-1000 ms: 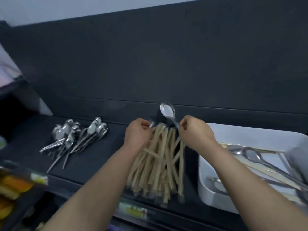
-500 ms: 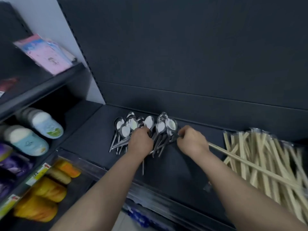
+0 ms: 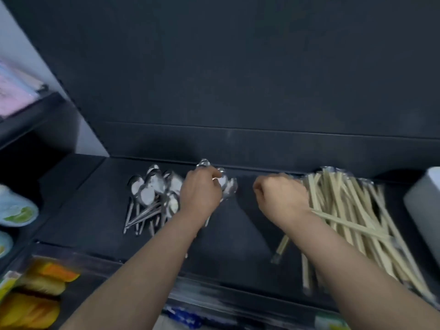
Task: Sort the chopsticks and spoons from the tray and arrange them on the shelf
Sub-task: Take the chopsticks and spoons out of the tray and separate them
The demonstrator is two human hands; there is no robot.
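A pile of metal spoons (image 3: 152, 194) lies on the dark shelf (image 3: 240, 234), left of centre. My left hand (image 3: 201, 195) is at the pile's right edge, fingers curled round a few spoons (image 3: 228, 185) whose bowls stick out past the knuckles. A heap of pale wooden chopsticks (image 3: 352, 210) lies on the right. My right hand (image 3: 281, 198) is a fist at the heap's left edge and grips a chopstick (image 3: 352, 225) that runs out to the right under the wrist. The white tray (image 3: 421, 201) shows only as a corner at the far right.
The shelf's dark back panel (image 3: 238, 91) rises just behind both piles. Pastel round containers (image 3: 16, 210) and pink packets (image 3: 14, 91) fill the side shelves on the left. Yellow and orange goods (image 3: 35, 301) sit on the lower shelf at bottom left.
My right hand has moved from the spoon pile across to the chopstick heap, still with a chopstick. My left hand has shifted to the spoon pile's right edge. The view has swung right.
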